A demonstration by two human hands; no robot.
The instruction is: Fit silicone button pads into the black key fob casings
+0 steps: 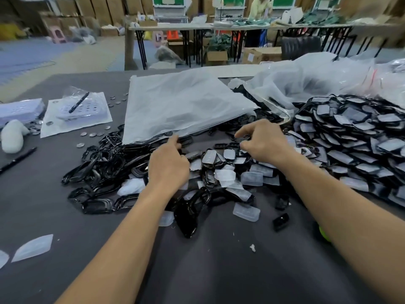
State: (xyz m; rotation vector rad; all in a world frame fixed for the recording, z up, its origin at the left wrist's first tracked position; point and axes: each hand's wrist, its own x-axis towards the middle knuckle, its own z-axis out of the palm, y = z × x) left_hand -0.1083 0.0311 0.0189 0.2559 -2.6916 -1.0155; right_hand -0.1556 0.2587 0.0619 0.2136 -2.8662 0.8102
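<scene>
Grey table (pixel 219 270): R hand (pixel 263 142) pinches black casing (pixel 245 137); L hand (pixel 168 165) (grip unclear) on pile (pixel 103 165) beside.

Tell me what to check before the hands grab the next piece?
1. Pads in reach: ok; loose ones lie between the two hands.
2. Empty casings in reach: ok; heaped beside the left hand.
3. Right hand holding a part: cannot tell; its curled fingers hide what is under them.
4. Left hand free: cannot tell; one finger reaches the bag edge.
5. Bag off the casings: not ok; it covers some.
</scene>
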